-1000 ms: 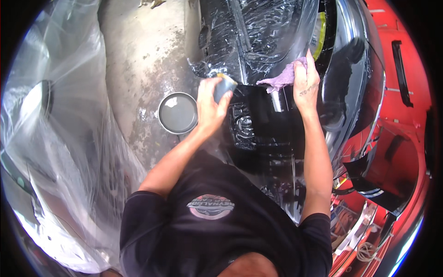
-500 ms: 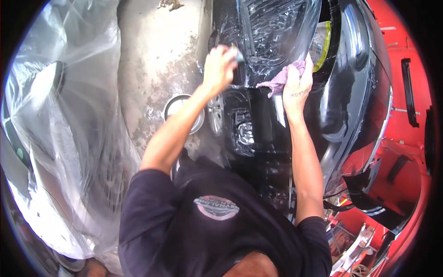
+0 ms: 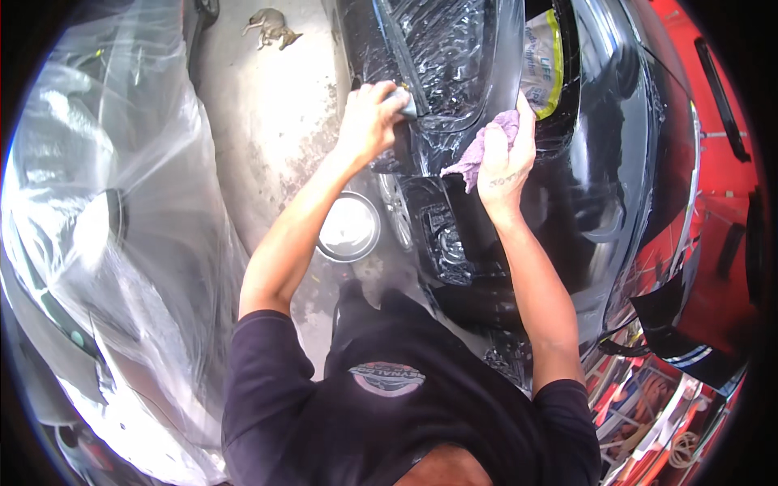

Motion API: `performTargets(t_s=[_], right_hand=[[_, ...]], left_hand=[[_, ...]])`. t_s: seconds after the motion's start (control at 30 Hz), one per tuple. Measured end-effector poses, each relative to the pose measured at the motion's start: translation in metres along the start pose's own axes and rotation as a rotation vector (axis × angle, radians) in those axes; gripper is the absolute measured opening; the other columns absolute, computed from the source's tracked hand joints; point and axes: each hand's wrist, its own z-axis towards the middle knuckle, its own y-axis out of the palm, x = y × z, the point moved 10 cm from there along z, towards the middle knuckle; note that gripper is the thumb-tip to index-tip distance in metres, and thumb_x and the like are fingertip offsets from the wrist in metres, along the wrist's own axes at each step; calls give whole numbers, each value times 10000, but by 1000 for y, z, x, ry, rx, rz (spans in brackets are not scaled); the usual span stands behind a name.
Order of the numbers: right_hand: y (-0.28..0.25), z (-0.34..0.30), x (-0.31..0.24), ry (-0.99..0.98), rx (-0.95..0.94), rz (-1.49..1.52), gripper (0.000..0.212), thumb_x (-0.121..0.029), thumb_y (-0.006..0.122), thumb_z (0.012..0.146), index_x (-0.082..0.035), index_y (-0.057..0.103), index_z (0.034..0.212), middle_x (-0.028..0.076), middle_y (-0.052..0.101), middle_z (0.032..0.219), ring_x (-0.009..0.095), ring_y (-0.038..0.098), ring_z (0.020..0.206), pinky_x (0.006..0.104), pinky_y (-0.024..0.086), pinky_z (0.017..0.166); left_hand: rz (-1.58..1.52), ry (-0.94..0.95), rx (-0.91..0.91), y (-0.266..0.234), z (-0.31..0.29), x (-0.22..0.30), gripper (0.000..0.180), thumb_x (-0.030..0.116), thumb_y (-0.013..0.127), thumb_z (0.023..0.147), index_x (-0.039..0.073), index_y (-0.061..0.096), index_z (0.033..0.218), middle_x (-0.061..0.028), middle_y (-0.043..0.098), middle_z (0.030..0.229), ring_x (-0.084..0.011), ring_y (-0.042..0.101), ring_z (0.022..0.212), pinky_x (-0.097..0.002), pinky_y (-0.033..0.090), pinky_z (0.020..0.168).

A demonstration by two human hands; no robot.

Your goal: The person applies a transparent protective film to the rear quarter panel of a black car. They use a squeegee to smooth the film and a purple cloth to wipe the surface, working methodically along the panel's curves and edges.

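My left hand is closed around a small pale blue-grey pad, pressed to the side of a black car by the lower edge of a plastic-covered window. Its exact kind I cannot make out. In my right hand is a bunched purple cloth, held over the car's black panel just right of that window. Clear wrinkled film clings to the glass and the door below it. Whether the cloth touches the paint is hard to tell.
On the floor at left stands a round white bucket. Further off an animal, seemingly a cat, lies on the concrete. Clear sheeting drapes another car at left. A printed bag shows in an opening; black panels and clutter line the red right side.
The view has shifted, bringing the bucket and the animal into fuller sight. My left hand, blurred before, now shows sharply with the pad. The purple cloth stays in my right hand.
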Motion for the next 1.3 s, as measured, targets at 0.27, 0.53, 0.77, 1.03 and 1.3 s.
performTargets(t_s=[0.27, 0.53, 0.77, 1.03, 1.3], right_hand=[[-16, 5, 13, -92, 49, -122, 588, -98, 584, 1002, 60, 520, 1564, 67, 662, 966, 142, 635, 786, 311, 562, 770], [-8, 2, 6, 6, 88, -18, 584, -110, 588, 961, 119, 564, 1497, 279, 671, 1333, 375, 662, 1216, 441, 492, 1118], [-9, -2, 6, 8, 138, -76, 572, -103, 573, 954, 124, 570, 1480, 272, 679, 1335, 372, 663, 1229, 437, 489, 1128], [-4, 3, 4, 1, 48, -134, 588, -121, 587, 976, 134, 538, 1503, 279, 675, 1349, 367, 654, 1250, 447, 469, 1157], [2, -4, -8, 24, 10, -140, 616, -140, 591, 998, 117, 493, 1549, 252, 677, 1320, 341, 650, 1200, 435, 472, 1122]], left_hand=[[16, 15, 66, 8, 21, -9, 382, 89, 821, 852, 148, 782, 1227, -107, 686, 1302, -344, 634, 1173, -509, 479, 1011], [-24, 26, 88, 11, 44, -48, 375, 95, 826, 859, 148, 800, 1229, -130, 689, 1307, -365, 646, 1159, -514, 492, 969], [-120, 34, 58, 13, -23, 6, 430, 67, 853, 832, 133, 775, 1250, -146, 670, 1339, -361, 637, 1195, -506, 490, 995], [-189, -223, 207, 6, -32, -25, 323, 181, 815, 919, 118, 773, 1232, -181, 658, 1226, -405, 642, 1105, -526, 543, 932], [-251, -379, 281, -13, -65, 48, 347, 192, 787, 957, 63, 724, 1273, -189, 635, 1134, -414, 655, 1092, -507, 553, 901]])
